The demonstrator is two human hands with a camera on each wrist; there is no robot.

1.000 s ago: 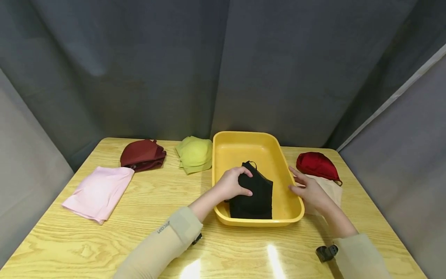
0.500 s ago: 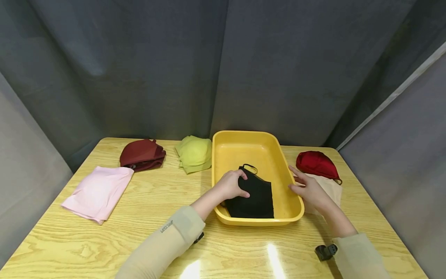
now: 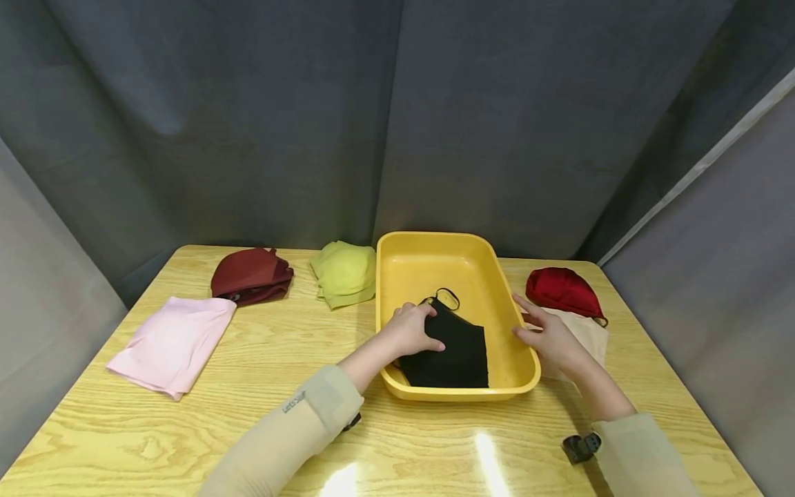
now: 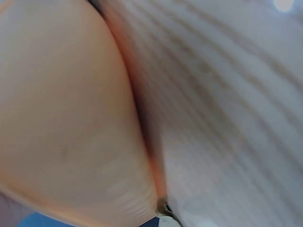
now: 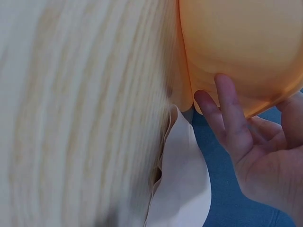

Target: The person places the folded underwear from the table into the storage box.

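Observation:
Inside the yellow plastic bin, a folded black bra lies at the near left, its thin strap looping up at the far side. My left hand reaches over the bin's left rim and grips the bra's left part, thumb and index finger showing on top and the other fingers hidden. My right hand holds the bin's right rim. In the right wrist view, fingers of that hand lie against the bin's outer wall. The left wrist view is mostly filled by the bin's wall.
A folded pink garment, a maroon bra and a yellow-green bra lie to the bin's left. On the right, a red bra overlaps a beige folded garment. Grey curtains enclose the wooden table.
The black bra has settled lower and flatter in the bin, shifting slightly as the left hand drew a little left. The right hand has kept its place at the rim.

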